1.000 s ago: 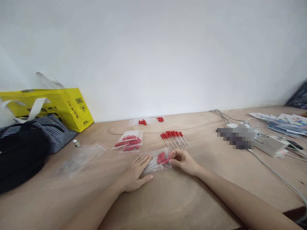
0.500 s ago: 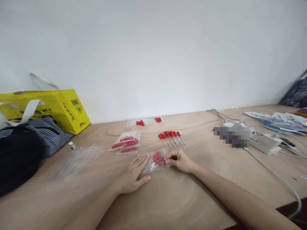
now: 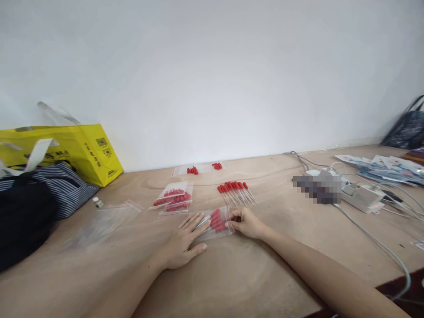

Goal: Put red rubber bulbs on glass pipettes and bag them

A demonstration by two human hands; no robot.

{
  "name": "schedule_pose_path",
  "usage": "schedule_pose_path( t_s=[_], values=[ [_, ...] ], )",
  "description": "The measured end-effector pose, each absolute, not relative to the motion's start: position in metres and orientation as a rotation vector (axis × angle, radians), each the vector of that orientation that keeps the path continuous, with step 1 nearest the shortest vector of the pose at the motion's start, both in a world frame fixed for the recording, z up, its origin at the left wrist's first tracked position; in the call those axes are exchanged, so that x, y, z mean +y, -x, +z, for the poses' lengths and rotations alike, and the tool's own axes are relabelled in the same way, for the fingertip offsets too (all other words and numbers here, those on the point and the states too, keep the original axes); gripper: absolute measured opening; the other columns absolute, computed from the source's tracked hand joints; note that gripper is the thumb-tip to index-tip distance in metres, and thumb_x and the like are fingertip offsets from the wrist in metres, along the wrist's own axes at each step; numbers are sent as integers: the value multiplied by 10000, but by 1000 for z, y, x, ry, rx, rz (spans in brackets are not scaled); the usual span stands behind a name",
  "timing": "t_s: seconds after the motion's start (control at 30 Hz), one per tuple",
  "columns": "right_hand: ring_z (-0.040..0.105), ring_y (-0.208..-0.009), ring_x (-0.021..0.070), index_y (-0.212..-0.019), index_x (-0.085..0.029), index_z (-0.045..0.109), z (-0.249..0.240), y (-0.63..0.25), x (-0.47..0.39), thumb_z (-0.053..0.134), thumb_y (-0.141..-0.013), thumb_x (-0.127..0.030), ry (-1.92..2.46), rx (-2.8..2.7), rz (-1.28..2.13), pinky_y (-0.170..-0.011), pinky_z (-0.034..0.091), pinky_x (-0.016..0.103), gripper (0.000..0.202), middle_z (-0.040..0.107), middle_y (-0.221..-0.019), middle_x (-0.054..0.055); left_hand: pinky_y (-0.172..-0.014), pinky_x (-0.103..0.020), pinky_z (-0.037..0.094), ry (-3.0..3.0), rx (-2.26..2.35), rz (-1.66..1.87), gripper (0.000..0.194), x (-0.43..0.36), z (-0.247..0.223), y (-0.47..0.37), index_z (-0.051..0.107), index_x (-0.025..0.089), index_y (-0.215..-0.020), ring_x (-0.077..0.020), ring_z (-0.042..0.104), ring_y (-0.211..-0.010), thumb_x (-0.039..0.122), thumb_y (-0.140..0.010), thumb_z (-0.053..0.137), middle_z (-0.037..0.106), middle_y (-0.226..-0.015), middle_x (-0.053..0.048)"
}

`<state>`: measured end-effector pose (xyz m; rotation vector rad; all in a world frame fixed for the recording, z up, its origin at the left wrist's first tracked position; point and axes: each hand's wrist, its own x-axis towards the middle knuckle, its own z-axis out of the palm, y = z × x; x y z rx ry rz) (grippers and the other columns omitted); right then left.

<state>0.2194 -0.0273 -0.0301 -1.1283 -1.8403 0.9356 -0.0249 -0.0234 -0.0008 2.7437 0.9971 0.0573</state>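
Observation:
A clear zip bag (image 3: 221, 234) lies flat on the table between my hands, with several red-capped droppers (image 3: 217, 220) inside it. My left hand (image 3: 187, 240) rests flat with fingers stretched over the bag's left end, covering the droppers' thin ends. At the bag's right edge, by its opening, my right hand (image 3: 247, 223) pinches the plastic between thumb and fingers. Just behind the bag, a row of loose red-topped droppers (image 3: 236, 191) lies side by side. Filled zip bags of red-topped droppers (image 3: 175, 198) are stacked to the left of that row.
Small red caps (image 3: 192, 170) lie on a clear bag near the wall. Empty plastic bags (image 3: 102, 223) and a small bottle (image 3: 98, 202) are at left, by a yellow bag (image 3: 96, 154). Power strips (image 3: 359, 194), cables and a pile of printed cards (image 3: 384, 168) occupy the right.
The droppers inside the bag now lie more evenly side by side, and the bag looks flatter. My left fingers reach slightly farther over it. My right hand stays at the bag's edge.

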Motion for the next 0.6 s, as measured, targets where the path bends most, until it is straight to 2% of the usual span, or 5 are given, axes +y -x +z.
schedule_pose_path(
  t_s=[0.2, 0.4, 0.5, 0.6],
  values=[
    [389, -466, 66, -501, -154, 486, -31, -218, -29, 695, -567, -289, 1225, -1818, 843, -432, 290, 184, 257, 463, -495, -48, -1021, -495, 187, -2814, 923, 96, 540, -22, -2, 24, 153, 307, -1333, -258, 144, -1287, 455, -848, 336, 150, -1414, -24],
    [388, -510, 74, -634, -154, 521, -25, -243, -30, 684, -590, -280, 1259, -1818, 857, -461, 315, 188, 211, 463, -566, -44, -1023, -433, 247, -2917, 729, 116, 435, -11, 5, 18, 202, 295, -1322, -181, 246, -1264, 300, -895, 285, 315, -1363, 5],
    [396, -555, 82, -741, -155, 541, -22, -258, -30, 677, -609, -286, 1274, -1834, 710, -495, 335, 197, 231, 480, -655, -27, -996, -436, 294, -3053, 609, 202, 412, 5, 4, 17, 321, 297, -1277, -199, 292, -1244, 233, -871, 350, 406, -1312, 3],
    [432, -597, 97, -813, -162, 587, -20, -258, -33, 677, -621, -301, 1231, -1956, 657, -530, 358, 210, 254, 495, -697, -13, -942, -448, 353, -3124, 779, 604, 337, 20, -4, 20, 512, 236, -1129, -217, 408, -1163, 144, -847, 353, 504, -1220, -59]
  ],
)
